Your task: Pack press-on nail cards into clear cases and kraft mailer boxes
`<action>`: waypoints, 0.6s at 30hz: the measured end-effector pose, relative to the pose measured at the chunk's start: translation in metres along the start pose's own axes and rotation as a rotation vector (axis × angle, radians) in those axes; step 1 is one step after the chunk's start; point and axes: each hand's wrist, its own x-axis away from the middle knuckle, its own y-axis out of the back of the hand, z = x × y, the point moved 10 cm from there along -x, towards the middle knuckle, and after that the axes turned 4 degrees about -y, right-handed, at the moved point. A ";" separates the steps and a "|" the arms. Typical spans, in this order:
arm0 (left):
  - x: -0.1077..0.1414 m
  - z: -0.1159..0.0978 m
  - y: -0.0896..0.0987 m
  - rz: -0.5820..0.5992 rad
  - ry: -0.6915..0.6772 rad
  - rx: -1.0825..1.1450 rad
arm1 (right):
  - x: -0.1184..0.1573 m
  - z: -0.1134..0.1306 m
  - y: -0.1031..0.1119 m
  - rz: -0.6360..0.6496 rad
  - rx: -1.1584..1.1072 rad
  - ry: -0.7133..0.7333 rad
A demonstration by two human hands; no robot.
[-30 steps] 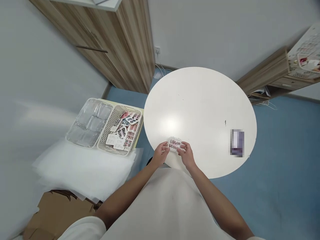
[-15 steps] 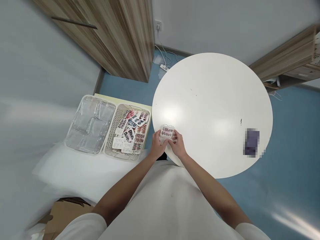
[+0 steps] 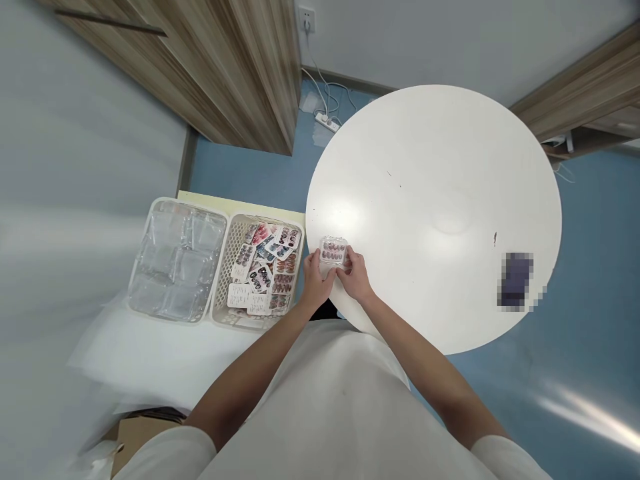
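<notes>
A small clear plastic box (image 3: pixel 333 251) with two rows of press-on nails showing through it is at the near left edge of the round white table (image 3: pixel 425 200). My left hand (image 3: pixel 316 280) grips its left side, thumb at the near edge. On the opposite side my right hand (image 3: pixel 356 275) has its fingers closed along the box, thumb close to the other thumb. The fingertips are partly hidden by the box.
Left of the table stands a white basket (image 3: pixel 223 273) of press-on nail cards (image 3: pixel 260 275). Beyond it, another basket (image 3: pixel 143 257) holds clear plastic packs (image 3: pixel 175 260). A blurred dark object (image 3: pixel 516 280) lies at the table's right. A power strip (image 3: pixel 327 122) is on the floor.
The camera view has shifted slightly, moving the table and baskets in the picture. Both hands keep hold of the box, which sits a little higher in the view.
</notes>
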 end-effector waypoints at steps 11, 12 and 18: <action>0.002 -0.001 0.000 -0.021 -0.054 0.003 | -0.002 0.001 0.001 0.030 -0.020 0.013; 0.002 -0.002 0.000 -0.022 -0.059 -0.001 | -0.002 0.000 0.001 0.032 -0.020 0.016; 0.006 0.001 -0.001 -0.024 -0.054 0.003 | -0.003 -0.004 -0.002 0.054 -0.027 0.019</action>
